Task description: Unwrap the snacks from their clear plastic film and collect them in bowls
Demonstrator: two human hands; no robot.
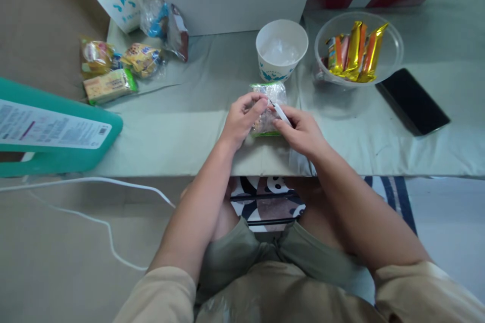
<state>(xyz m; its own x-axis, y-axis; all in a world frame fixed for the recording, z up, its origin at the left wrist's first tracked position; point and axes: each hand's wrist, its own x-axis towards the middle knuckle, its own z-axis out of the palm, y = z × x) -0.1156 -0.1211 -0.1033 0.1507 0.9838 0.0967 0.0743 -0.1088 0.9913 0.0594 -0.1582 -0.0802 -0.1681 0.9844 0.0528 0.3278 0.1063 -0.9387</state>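
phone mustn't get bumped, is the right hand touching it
Apart: the head view shows bare tablecloth between the right hand and the phone.

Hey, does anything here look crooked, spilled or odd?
I see no spill. The black phone lies at a slant to the front edge of the table, beside the clear bowl, so it looks mildly askew.

One white tool (pixel 282 113), one phone (pixel 415 102)
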